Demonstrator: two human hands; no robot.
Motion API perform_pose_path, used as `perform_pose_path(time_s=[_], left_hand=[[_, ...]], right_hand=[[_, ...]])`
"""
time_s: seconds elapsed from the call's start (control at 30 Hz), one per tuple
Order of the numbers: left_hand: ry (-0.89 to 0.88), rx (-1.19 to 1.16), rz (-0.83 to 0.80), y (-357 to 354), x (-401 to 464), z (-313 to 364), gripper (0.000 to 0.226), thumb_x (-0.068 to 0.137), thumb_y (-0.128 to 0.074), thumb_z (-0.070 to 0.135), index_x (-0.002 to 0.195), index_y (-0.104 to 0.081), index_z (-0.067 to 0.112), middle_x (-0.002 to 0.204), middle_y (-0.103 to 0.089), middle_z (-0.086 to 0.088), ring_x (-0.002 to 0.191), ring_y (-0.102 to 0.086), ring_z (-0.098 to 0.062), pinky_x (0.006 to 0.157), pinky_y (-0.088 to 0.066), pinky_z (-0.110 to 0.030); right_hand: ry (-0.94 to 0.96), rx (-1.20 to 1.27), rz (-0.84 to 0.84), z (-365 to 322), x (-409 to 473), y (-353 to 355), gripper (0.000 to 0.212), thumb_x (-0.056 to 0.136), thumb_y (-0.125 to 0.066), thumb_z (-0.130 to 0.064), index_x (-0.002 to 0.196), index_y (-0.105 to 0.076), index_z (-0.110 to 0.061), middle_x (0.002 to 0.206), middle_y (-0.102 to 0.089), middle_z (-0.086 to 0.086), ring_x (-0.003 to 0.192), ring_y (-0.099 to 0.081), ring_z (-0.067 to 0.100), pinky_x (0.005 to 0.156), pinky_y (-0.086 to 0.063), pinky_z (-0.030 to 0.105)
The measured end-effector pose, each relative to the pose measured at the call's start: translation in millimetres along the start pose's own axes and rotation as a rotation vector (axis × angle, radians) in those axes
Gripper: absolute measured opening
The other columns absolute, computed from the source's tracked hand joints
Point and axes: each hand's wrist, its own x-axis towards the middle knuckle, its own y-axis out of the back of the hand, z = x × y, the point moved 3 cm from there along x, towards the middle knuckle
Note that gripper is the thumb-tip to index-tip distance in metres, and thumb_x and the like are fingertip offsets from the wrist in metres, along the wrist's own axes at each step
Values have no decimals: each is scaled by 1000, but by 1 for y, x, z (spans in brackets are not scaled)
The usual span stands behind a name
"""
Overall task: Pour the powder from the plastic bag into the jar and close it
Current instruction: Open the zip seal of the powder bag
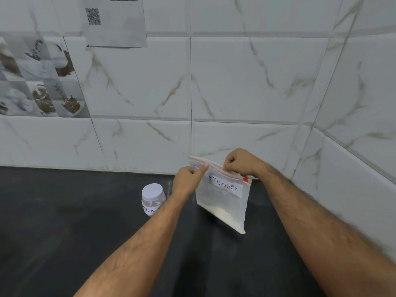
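Observation:
A clear plastic zip bag (222, 202) with a white label reading "POWDER" stands upright on the black counter, a little pale powder settled in its lower corner. My left hand (188, 181) pinches the near side of the bag's top edge. My right hand (242, 162) pinches the far side of the top along the red zip strip, whose red slider sits at the right end. A small clear jar (153, 199) with a white lid on it and a "MILK" label stands on the counter, just left of my left forearm.
The black counter (75, 232) runs from the tiled back wall toward me. A tiled side wall (353, 168) closes the right side, forming a corner behind the bag. A paper sheet with a QR code (115, 22) hangs on the back wall.

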Motion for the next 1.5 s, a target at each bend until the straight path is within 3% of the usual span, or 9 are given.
perform_pose_path(time_s=[0.13,0.33,0.43,0.73,0.87,0.93,1.1,1.27,1.5], left_hand=[[73,39,-82,-16,4,14,66,82,-48,75,72,-61,10,78,-69,-3,75,-65,-21,68,-47,-33],[148,41,-147,-23,7,16,37,74,-56,46,72,-66,10,66,-64,-1,55,-53,-19,62,-44,-30],[124,167,-171,-22,9,15,38,77,-54,40,83,-74,8,76,-72,-2,68,-63,-22,65,-48,-30],[14,431,-18,-6,28,21,32,81,-55,34,56,-45,16,55,-49,2,55,-47,-21,51,-33,-25],[-30,432,-8,-12,43,30,30,79,-54,33,57,-47,14,55,-51,0,56,-49,-23,51,-37,-26],[-41,414,2,-15,49,33,31,79,-53,32,56,-45,14,55,-50,0,54,-48,-22,51,-36,-26],[-47,417,64,-13,73,43,33,82,-54,34,56,-47,14,55,-50,2,54,-47,-19,50,-34,-25],[-69,445,-18,-31,85,52,32,80,-54,32,56,-43,15,54,-48,1,55,-47,-21,50,-34,-25],[-60,519,-169,-67,79,39,31,86,-54,41,71,-62,15,73,-65,-1,75,-63,-23,65,-51,-30]], right_hand=[[-10,18,18,-6,-2,0,19,84,-68,-8,65,-68,-10,66,-65,-3,59,-57,10,49,-43,21],[-97,52,50,6,-3,-6,12,84,-69,-8,75,-74,-4,71,-69,2,64,-63,15,47,-48,22],[-155,86,74,15,0,-7,11,83,-67,-4,75,-74,-2,70,-69,5,59,-62,15,43,-48,21],[-338,-80,304,43,8,13,15,76,-55,-5,79,-68,2,64,-71,14,51,-71,30,55,-63,35],[-343,18,143,42,18,7,13,83,-59,-9,72,-62,-5,63,-71,12,47,-65,24,47,-59,30],[-365,45,199,48,25,10,12,82,-59,-10,72,-62,-5,63,-71,12,47,-65,25,52,-61,34],[-491,299,119,76,36,3,12,88,-59,-10,86,-66,0,67,-68,11,53,-63,18,47,-54,27],[-539,456,19,90,38,-11,11,90,-59,-12,86,-64,-3,72,-62,10,57,-58,16,48,-51,25],[-575,425,-27,116,37,-32,18,91,-65,-16,103,-67,-3,83,-66,11,67,-65,18,52,-55,28]])
